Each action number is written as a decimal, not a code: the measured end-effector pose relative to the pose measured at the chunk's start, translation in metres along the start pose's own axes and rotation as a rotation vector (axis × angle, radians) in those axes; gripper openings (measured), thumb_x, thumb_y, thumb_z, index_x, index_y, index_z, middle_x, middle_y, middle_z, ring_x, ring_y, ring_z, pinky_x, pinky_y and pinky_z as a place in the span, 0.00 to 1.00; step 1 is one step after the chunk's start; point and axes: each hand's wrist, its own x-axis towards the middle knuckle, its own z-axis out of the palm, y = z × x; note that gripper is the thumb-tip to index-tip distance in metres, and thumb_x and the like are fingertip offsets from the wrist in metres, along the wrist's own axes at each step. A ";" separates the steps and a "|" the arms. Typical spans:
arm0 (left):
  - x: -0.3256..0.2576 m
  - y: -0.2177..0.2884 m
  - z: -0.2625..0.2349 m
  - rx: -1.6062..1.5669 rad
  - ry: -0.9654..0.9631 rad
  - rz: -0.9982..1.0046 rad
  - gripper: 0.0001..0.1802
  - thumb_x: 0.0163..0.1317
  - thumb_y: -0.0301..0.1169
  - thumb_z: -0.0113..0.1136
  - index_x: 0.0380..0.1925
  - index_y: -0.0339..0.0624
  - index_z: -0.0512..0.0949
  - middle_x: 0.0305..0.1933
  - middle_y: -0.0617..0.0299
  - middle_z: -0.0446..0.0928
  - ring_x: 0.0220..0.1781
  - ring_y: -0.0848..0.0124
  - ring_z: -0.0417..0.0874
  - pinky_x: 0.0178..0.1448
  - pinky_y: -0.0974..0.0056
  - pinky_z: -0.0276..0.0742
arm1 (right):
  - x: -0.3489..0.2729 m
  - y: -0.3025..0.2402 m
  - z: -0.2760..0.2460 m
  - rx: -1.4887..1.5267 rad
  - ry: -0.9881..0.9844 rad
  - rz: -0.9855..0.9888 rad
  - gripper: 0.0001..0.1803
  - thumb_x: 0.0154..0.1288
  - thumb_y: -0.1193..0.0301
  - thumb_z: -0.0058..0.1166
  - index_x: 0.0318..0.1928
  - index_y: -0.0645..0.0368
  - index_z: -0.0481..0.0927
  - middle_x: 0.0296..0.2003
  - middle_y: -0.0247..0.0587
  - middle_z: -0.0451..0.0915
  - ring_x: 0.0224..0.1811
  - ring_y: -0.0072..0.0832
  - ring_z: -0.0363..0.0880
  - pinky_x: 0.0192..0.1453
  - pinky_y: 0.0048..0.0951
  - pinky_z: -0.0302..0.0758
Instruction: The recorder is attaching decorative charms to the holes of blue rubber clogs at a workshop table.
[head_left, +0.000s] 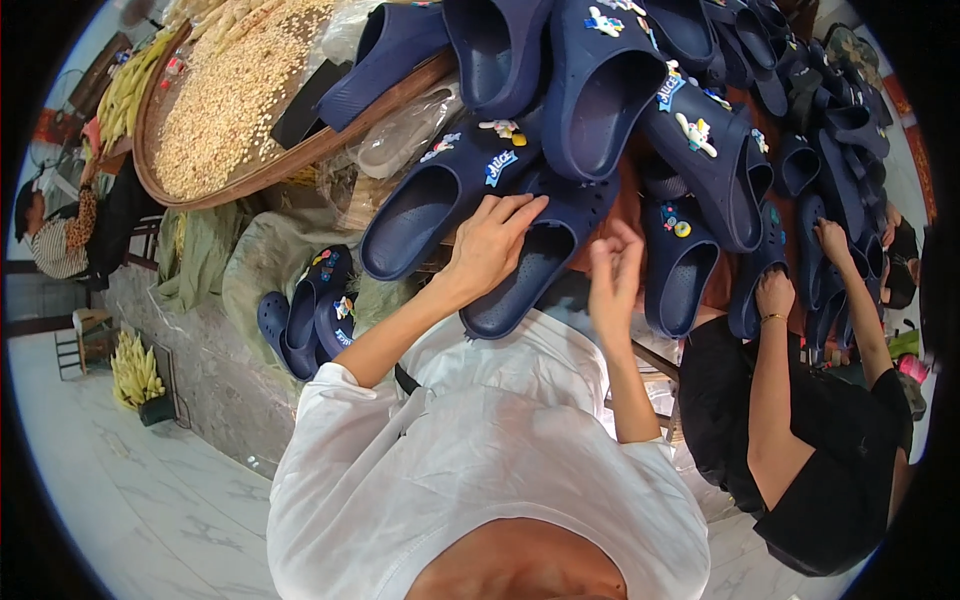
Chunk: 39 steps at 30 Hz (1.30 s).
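A plain navy foam clog (500,301) lies in front of me with its heel end toward my body. My left hand (490,250) rests across it, fingers bent over its upper beside the foot opening; the thumb is hidden. Just right of that clog, my right hand (614,285) is raised with thumb and fingers drawn together; whatever is between the fingertips is too small to tell. Against the left hand lies another navy clog (412,220) bearing colourful charms. A charmed clog (683,262) sits to the right of my right hand.
Navy clogs (610,100) are heaped at the back and right. A round woven tray (150,165) of pale kernels stands far left. More clogs (300,325) lie on a grey stone-like surface. At right, a co-worker's hands (775,293) touch clogs.
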 end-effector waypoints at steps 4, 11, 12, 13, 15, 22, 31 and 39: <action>-0.021 -0.001 -0.018 0.057 -0.010 -0.007 0.26 0.52 0.18 0.57 0.54 0.45 0.77 0.49 0.59 0.79 0.47 0.58 0.78 0.49 0.59 0.78 | 0.037 -0.013 0.008 -0.112 0.051 -0.005 0.21 0.73 0.64 0.50 0.61 0.63 0.68 0.43 0.34 0.73 0.42 0.17 0.69 0.44 0.18 0.68; -0.073 0.005 -0.091 0.003 -0.146 0.020 0.27 0.47 0.18 0.56 0.51 0.47 0.80 0.48 0.62 0.80 0.44 0.62 0.79 0.44 0.61 0.80 | 0.069 0.004 0.005 0.088 -0.014 0.181 0.32 0.73 0.51 0.44 0.64 0.63 0.64 0.59 0.49 0.71 0.61 0.38 0.71 0.57 0.37 0.71; -0.085 0.006 -0.103 0.016 -0.137 -0.005 0.27 0.47 0.18 0.56 0.51 0.47 0.80 0.48 0.62 0.80 0.44 0.62 0.79 0.44 0.61 0.80 | 0.068 0.004 0.007 0.109 -0.030 0.187 0.31 0.73 0.51 0.43 0.64 0.63 0.64 0.59 0.50 0.70 0.61 0.39 0.71 0.59 0.39 0.70; -0.096 0.008 -0.113 -0.003 -0.177 -0.018 0.27 0.47 0.18 0.56 0.51 0.47 0.79 0.48 0.62 0.80 0.44 0.62 0.79 0.44 0.61 0.80 | 0.068 0.006 0.008 0.119 -0.069 0.182 0.30 0.74 0.52 0.41 0.64 0.64 0.64 0.59 0.51 0.70 0.62 0.41 0.70 0.60 0.40 0.70; -0.120 0.007 -0.130 -0.062 -0.220 -0.058 0.27 0.47 0.18 0.56 0.51 0.46 0.80 0.48 0.61 0.81 0.44 0.62 0.80 0.45 0.61 0.80 | 0.067 0.005 0.012 0.125 -0.091 0.186 0.30 0.75 0.53 0.40 0.64 0.64 0.63 0.59 0.52 0.70 0.61 0.41 0.70 0.61 0.40 0.70; -0.212 -0.030 -0.194 0.064 -0.265 -0.455 0.21 0.49 0.21 0.57 0.46 0.46 0.82 0.40 0.55 0.82 0.43 0.56 0.81 0.48 0.57 0.77 | 0.067 0.011 0.014 0.119 -0.070 0.164 0.28 0.75 0.55 0.40 0.64 0.64 0.63 0.56 0.51 0.71 0.58 0.38 0.73 0.56 0.36 0.73; -0.357 -0.155 -0.274 0.365 0.295 -1.118 0.19 0.58 0.30 0.61 0.51 0.41 0.80 0.44 0.50 0.84 0.46 0.62 0.85 0.48 0.62 0.77 | 0.065 0.022 0.003 0.105 -0.056 0.142 0.31 0.75 0.53 0.39 0.66 0.63 0.61 0.61 0.52 0.67 0.62 0.38 0.69 0.60 0.39 0.70; -0.428 -0.287 -0.274 0.684 0.186 -1.095 0.22 0.55 0.30 0.56 0.52 0.42 0.79 0.49 0.46 0.81 0.54 0.50 0.80 0.58 0.54 0.73 | 0.049 0.035 0.005 0.056 -0.008 0.172 0.25 0.75 0.56 0.43 0.63 0.60 0.66 0.54 0.46 0.72 0.54 0.33 0.76 0.45 0.30 0.80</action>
